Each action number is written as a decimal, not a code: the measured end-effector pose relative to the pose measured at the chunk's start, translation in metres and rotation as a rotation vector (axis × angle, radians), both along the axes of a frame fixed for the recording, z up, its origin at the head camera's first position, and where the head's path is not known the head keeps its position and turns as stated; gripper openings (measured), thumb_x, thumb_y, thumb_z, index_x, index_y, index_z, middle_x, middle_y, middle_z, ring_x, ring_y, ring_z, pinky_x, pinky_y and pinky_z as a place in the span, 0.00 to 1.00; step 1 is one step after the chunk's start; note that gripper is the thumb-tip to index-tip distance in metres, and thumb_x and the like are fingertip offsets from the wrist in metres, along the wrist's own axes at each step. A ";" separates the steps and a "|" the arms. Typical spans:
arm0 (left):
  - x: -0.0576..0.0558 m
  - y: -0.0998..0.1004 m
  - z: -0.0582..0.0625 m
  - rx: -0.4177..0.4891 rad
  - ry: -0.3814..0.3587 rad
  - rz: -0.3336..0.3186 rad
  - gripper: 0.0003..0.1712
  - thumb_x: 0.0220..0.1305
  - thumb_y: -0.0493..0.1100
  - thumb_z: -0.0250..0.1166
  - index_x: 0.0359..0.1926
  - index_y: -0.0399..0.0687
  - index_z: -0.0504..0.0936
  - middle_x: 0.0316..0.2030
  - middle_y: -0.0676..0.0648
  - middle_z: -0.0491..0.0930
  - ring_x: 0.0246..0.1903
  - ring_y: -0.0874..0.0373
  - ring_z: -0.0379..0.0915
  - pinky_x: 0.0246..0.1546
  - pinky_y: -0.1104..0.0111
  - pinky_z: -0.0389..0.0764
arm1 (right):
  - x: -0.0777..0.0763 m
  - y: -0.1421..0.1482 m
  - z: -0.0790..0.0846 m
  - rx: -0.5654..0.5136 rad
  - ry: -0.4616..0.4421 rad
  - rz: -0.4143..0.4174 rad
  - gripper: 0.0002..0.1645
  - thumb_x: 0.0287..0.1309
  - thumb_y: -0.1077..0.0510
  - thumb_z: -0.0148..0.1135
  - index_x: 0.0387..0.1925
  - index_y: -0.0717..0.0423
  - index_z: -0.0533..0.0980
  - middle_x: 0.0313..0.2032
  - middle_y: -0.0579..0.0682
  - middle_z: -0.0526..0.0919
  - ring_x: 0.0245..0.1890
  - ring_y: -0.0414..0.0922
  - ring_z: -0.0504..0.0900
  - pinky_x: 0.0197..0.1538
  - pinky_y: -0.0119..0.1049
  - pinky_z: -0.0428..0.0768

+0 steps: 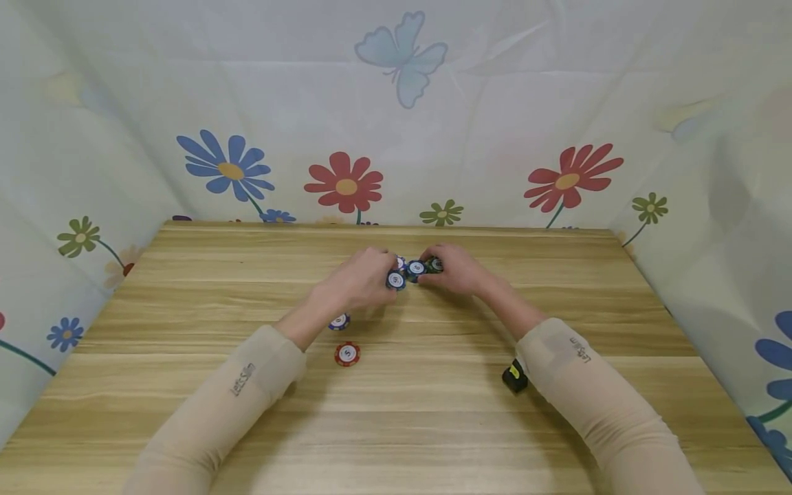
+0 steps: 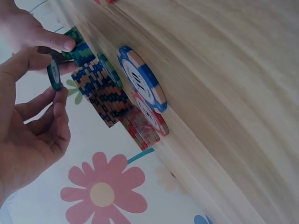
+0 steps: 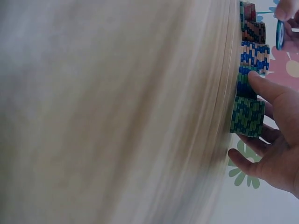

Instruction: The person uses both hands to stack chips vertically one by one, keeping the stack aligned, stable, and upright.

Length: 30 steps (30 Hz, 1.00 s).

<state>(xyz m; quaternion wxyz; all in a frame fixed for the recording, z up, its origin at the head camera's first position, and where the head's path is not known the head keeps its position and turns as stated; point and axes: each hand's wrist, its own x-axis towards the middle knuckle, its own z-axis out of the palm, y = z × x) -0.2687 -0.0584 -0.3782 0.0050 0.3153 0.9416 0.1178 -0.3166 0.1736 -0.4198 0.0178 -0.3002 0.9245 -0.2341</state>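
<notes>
My left hand (image 1: 366,278) pinches a dark green poker chip (image 2: 54,73) upright between thumb and fingers, raised above the table. Beside it, my right hand (image 1: 454,269) grips a dark blue stack of poker chips (image 3: 247,82), its thumb on the near side and fingers behind. A green chip stack (image 3: 248,116) stands by the right fingers. On the other side of the gripped stack are a blue-and-peach stack (image 2: 92,77), a dark brown-toned stack (image 2: 111,105) and a red stack (image 2: 140,129). The left hand hides most of the row in the head view.
Nearer the body lie a loose blue chip (image 1: 339,321) and a red chip (image 1: 348,354). A loose green chip (image 2: 110,70) shows in the left wrist view. A black object with a yellow mark (image 1: 514,377) sits by the right sleeve. Flowered curtain (image 1: 402,172) borders the wooden table (image 1: 433,426).
</notes>
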 end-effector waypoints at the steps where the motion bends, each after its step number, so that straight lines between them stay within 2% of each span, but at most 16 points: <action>1: -0.002 0.001 0.000 0.001 0.013 -0.002 0.20 0.57 0.44 0.73 0.47 0.39 0.82 0.40 0.47 0.79 0.39 0.55 0.74 0.39 0.65 0.78 | 0.000 0.000 0.000 -0.003 0.004 0.002 0.23 0.60 0.55 0.75 0.51 0.65 0.80 0.48 0.60 0.83 0.50 0.57 0.80 0.57 0.52 0.75; 7: -0.010 0.011 -0.001 -0.011 0.049 0.017 0.19 0.58 0.46 0.73 0.46 0.41 0.82 0.39 0.48 0.77 0.38 0.56 0.73 0.40 0.65 0.77 | -0.001 0.002 -0.002 -0.012 0.020 0.003 0.22 0.60 0.55 0.75 0.49 0.65 0.80 0.47 0.60 0.84 0.49 0.56 0.80 0.56 0.52 0.76; 17: -0.028 0.024 -0.002 -0.044 0.054 0.042 0.18 0.58 0.45 0.72 0.47 0.41 0.83 0.42 0.46 0.77 0.42 0.54 0.73 0.44 0.62 0.77 | -0.001 0.001 -0.001 0.005 -0.003 0.000 0.22 0.62 0.53 0.74 0.50 0.64 0.80 0.47 0.58 0.84 0.48 0.53 0.80 0.53 0.49 0.77; 24: -0.035 0.033 -0.003 -0.095 0.065 0.048 0.18 0.60 0.45 0.72 0.50 0.44 0.84 0.46 0.46 0.78 0.50 0.51 0.72 0.51 0.56 0.74 | 0.001 0.000 0.003 0.015 0.007 -0.004 0.22 0.61 0.54 0.74 0.50 0.66 0.80 0.46 0.59 0.83 0.47 0.54 0.81 0.52 0.50 0.77; 30: -0.037 0.040 -0.005 -0.147 0.039 0.057 0.20 0.62 0.47 0.72 0.53 0.46 0.82 0.51 0.46 0.76 0.57 0.49 0.69 0.57 0.53 0.72 | 0.002 0.000 0.004 0.015 0.014 0.000 0.23 0.61 0.54 0.75 0.50 0.66 0.80 0.46 0.60 0.84 0.48 0.55 0.81 0.53 0.50 0.78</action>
